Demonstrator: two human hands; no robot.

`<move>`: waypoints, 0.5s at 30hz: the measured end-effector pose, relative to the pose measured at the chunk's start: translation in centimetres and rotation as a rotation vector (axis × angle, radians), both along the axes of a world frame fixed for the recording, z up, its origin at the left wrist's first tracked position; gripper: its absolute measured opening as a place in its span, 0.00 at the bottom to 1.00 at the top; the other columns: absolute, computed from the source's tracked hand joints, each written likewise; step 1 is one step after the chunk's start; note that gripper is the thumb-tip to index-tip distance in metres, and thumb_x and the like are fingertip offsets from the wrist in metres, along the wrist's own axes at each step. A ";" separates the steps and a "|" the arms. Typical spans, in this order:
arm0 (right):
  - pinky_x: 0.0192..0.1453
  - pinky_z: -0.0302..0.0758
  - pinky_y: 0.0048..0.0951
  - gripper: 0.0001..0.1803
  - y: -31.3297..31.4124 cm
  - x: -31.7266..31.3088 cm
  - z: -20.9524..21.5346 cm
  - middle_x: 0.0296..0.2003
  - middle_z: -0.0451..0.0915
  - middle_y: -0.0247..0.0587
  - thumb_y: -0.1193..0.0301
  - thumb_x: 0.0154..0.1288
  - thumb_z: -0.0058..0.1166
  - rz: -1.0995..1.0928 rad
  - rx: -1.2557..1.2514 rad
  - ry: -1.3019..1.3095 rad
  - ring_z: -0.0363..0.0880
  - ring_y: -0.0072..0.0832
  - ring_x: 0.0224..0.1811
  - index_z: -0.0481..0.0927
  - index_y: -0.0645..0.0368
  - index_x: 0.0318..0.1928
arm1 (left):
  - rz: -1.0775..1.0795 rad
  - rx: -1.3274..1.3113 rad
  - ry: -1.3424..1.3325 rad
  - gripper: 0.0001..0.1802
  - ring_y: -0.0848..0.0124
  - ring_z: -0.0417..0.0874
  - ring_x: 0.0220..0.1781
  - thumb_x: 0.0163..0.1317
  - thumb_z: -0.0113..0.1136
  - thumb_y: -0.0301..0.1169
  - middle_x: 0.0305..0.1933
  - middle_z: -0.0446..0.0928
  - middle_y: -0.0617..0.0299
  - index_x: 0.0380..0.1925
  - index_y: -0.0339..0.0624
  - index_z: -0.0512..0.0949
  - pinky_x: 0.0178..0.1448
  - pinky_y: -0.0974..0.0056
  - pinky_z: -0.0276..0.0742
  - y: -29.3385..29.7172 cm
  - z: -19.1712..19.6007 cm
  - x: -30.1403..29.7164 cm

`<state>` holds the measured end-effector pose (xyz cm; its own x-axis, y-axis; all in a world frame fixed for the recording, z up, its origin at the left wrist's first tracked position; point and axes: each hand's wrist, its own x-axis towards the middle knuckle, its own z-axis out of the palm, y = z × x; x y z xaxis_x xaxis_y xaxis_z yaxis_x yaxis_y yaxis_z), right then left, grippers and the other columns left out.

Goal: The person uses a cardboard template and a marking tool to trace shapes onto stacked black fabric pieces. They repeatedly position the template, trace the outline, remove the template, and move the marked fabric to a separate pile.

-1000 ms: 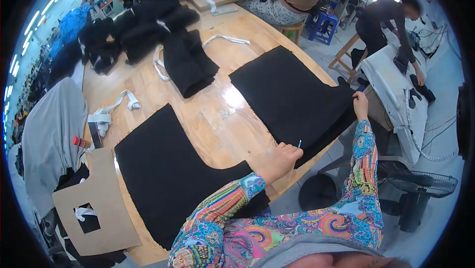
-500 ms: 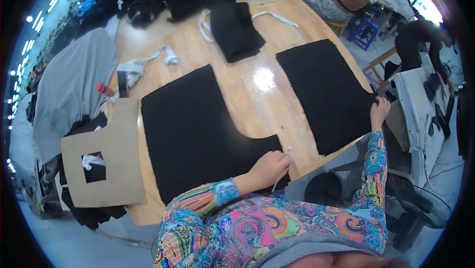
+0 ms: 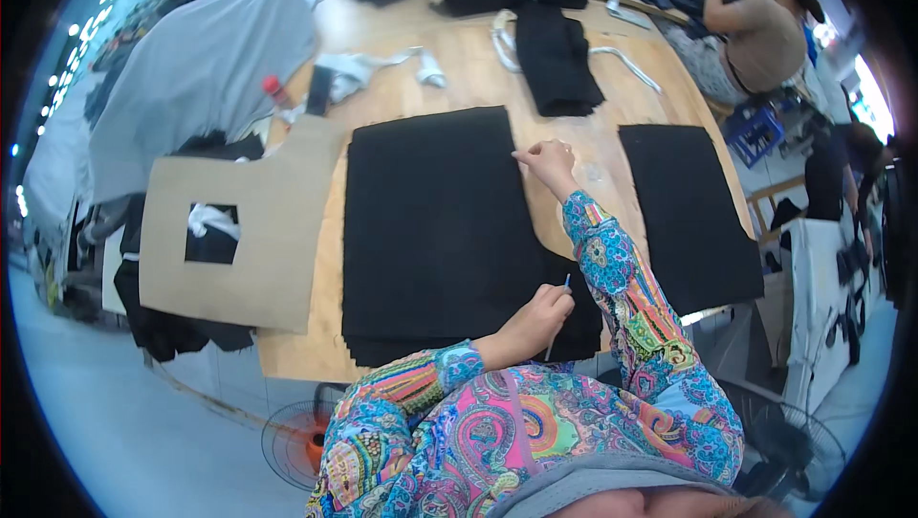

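A stack of black cut fabric pieces (image 3: 430, 212) lies in front of me on the wooden table. My right hand (image 3: 550, 166) reaches across to its far right edge, with thumb and finger pinched at the black cloth. Closer to my body, my left hand (image 3: 531, 327) is closed round a thin pen-like stick with a pale blue tip (image 3: 567, 281), above the stack's near right part. Apart from the first, a second black fabric piece (image 3: 690, 212) of similar shape lies to the right.
A beige cardboard pattern (image 3: 273, 274) with a square cutout lies left. Beyond are a red-capped bottle (image 3: 275, 90), white strips (image 3: 359, 73) and a folded black bundle (image 3: 555, 64). Grey cloth (image 3: 210, 68) drapes far left. Another person (image 3: 760, 40) sits far right; a fan (image 3: 296, 437) stands below.
My right hand has left the corner of the right fabric piece and moved left to the stack's edge. My left hand still holds the stick. The whole view has shifted.
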<state>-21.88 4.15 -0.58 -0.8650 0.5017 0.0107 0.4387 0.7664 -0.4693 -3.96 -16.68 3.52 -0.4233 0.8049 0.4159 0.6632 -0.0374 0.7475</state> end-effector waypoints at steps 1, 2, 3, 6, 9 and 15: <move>0.55 0.68 0.46 0.18 -0.7 -0.2 0.1 0.40 0.80 0.45 0.49 0.49 0.64 -0.008 0.010 -0.044 0.72 0.46 0.51 0.87 0.50 0.30 | -0.030 -0.001 -0.029 0.13 0.55 0.70 0.45 0.48 0.56 0.16 0.39 0.69 0.53 0.33 0.37 0.68 0.48 0.57 0.72 0.0 0.0 -0.1; 0.55 0.67 0.48 0.17 -1.1 -0.5 -0.3 0.40 0.80 0.44 0.51 0.49 0.64 -0.018 0.009 -0.036 0.71 0.46 0.52 0.87 0.50 0.30 | -0.062 -0.002 -0.057 0.13 0.54 0.70 0.44 0.48 0.55 0.16 0.38 0.69 0.52 0.34 0.37 0.68 0.47 0.57 0.72 -0.1 0.0 -0.3; 0.55 0.67 0.50 0.16 -1.2 -0.7 -0.7 0.40 0.81 0.43 0.52 0.50 0.64 -0.029 0.008 -0.028 0.71 0.46 0.53 0.87 0.50 0.30 | -0.095 -0.002 -0.085 0.12 0.54 0.70 0.44 0.47 0.53 0.15 0.38 0.68 0.52 0.34 0.36 0.68 0.46 0.56 0.72 -0.1 0.0 -0.4; 0.54 0.67 0.50 0.14 -0.6 -0.7 -1.4 0.39 0.81 0.43 0.55 0.51 0.63 -0.011 0.018 0.014 0.71 0.46 0.52 0.86 0.53 0.29 | -0.106 -0.011 -0.121 0.12 0.55 0.71 0.44 0.48 0.57 0.17 0.37 0.69 0.53 0.31 0.38 0.68 0.48 0.57 0.71 0.4 -1.0 0.0; 0.53 0.70 0.45 0.14 -0.8 -0.9 -1.3 0.38 0.81 0.44 0.57 0.52 0.62 -0.046 -0.012 0.023 0.73 0.46 0.50 0.86 0.53 0.28 | -0.123 -0.019 -0.135 0.09 0.55 0.71 0.44 0.50 0.56 0.19 0.36 0.70 0.53 0.31 0.39 0.68 0.47 0.57 0.71 0.6 -2.0 -0.1; 0.51 0.69 0.42 0.11 -2.7 -0.2 -0.4 0.41 0.75 0.41 0.66 0.58 0.57 0.534 0.155 0.495 0.73 0.42 0.47 0.77 0.54 0.41 | -0.207 -0.077 -0.126 0.05 0.56 0.73 0.41 0.53 0.53 0.21 0.34 0.71 0.53 0.30 0.38 0.70 0.44 0.58 0.72 1.1 -2.9 0.0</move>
